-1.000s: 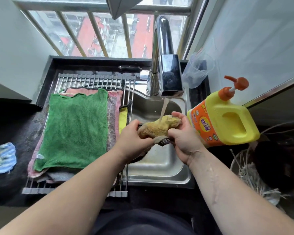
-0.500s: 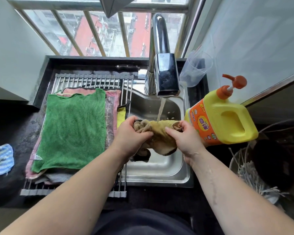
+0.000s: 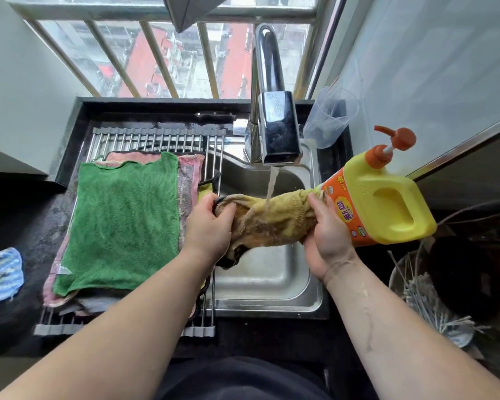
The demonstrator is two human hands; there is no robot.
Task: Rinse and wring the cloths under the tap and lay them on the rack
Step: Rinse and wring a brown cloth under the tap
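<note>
A wet yellow cloth (image 3: 274, 220) is stretched over the steel sink (image 3: 272, 287), under the water running from the chrome tap (image 3: 277, 131). My left hand (image 3: 210, 226) grips its left end and my right hand (image 3: 326, 235) grips its right end. The roll-up rack (image 3: 156, 138) lies over the sink's left side. On it a green cloth (image 3: 122, 220) lies flat on top of a pink cloth (image 3: 191, 171) and other cloths.
A yellow detergent jug (image 3: 381, 203) with an orange pump stands right of the sink, touching the cloth's right end. A clear plastic cup (image 3: 329, 116) is behind it. A blue striped cloth (image 3: 0, 272) lies on the dark counter at far left. Window bars are beyond.
The yellow cloth was bunched in a ball between my hands; my hands have moved apart and the cloth is now spread lengthwise under the stream.
</note>
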